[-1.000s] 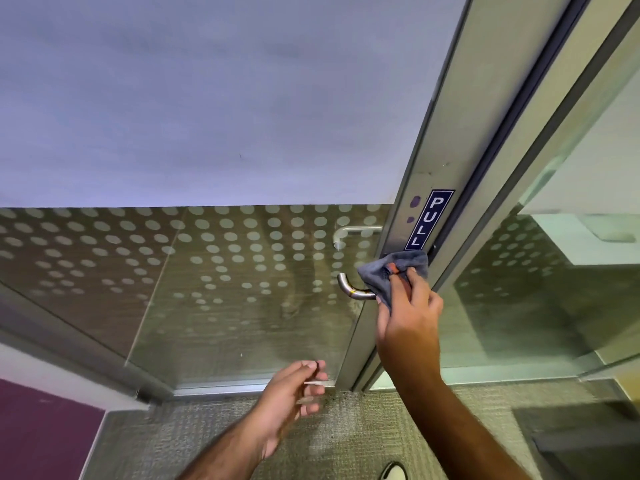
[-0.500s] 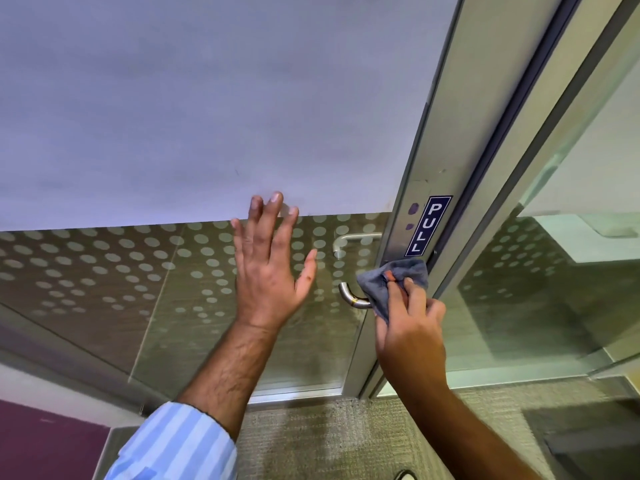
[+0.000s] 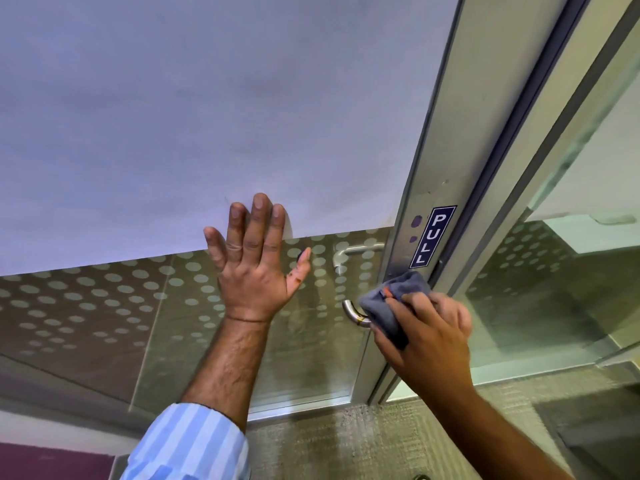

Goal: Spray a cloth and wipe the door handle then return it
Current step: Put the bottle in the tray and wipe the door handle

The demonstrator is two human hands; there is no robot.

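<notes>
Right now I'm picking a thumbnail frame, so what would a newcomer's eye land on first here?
Probably the left hand spread flat on the glass door, centre frame, fingers splayed across the edge of the frosted band. Next, the right hand pressing a grey cloth over the curved metal door handle, just below the blue PULL sign.

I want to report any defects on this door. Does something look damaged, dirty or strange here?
Only small things. The metal door frame has two purple spots left of the PULL sign, with faint scuffs above. The left hand has a dark mark near the thumb. The handle looks intact.
</notes>
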